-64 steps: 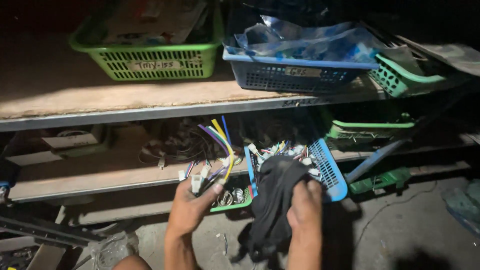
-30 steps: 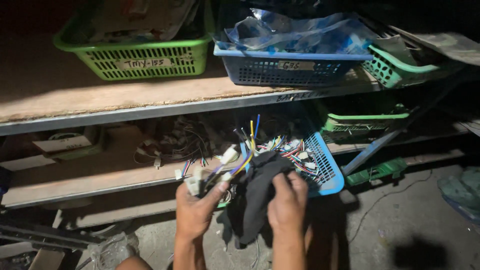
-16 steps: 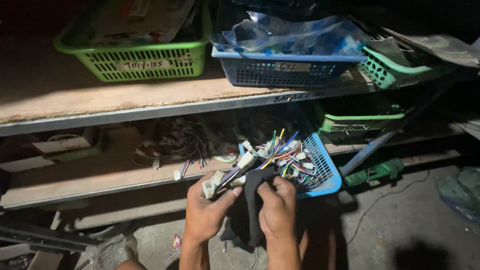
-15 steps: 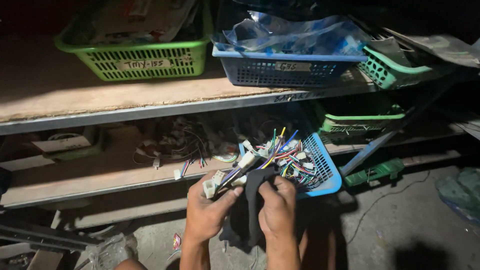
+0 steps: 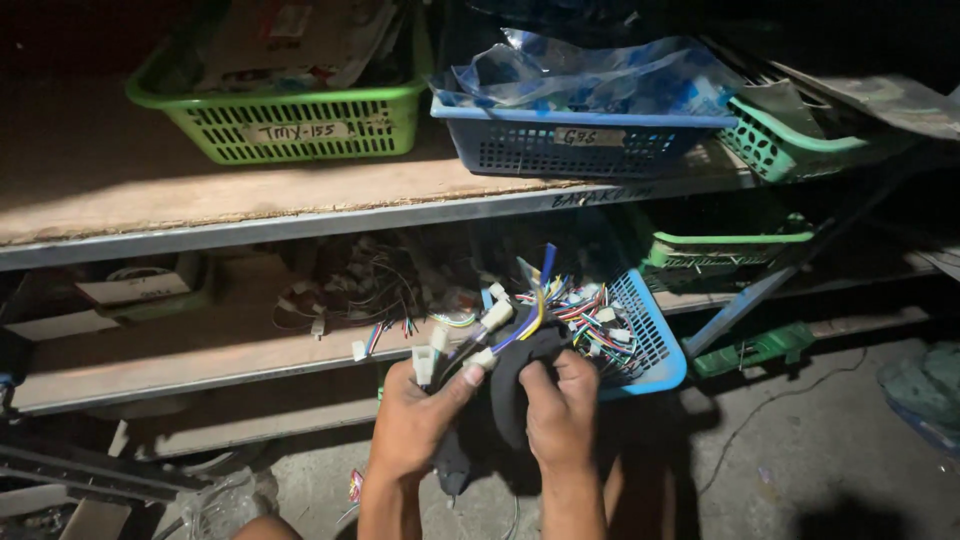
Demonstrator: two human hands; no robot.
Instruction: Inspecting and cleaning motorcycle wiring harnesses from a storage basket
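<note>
A wooden shelf (image 5: 250, 195) carries a green basket (image 5: 290, 120) and a dark blue basket (image 5: 580, 145). Below, a light blue basket (image 5: 655, 345) holds coloured wiring. In front of it, the left hand (image 5: 415, 420) and right hand (image 5: 560, 410) both clasp a black-sleeved wire harness (image 5: 515, 375) with white connectors (image 5: 425, 362).

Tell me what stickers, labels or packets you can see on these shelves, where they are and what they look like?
Label on green basket: top shelf, left; long pale strip with dark handwriting.
Label on blue basket: top shelf, middle; small pale rectangle on the front wall.
Plastic bags: piled in the blue basket; crinkled, clear with blue print.
Paper packets: lying in the green basket; flat, pale, with a red patch.
Cardboard box: lower shelf, far left; brown with a pale patch.
</note>
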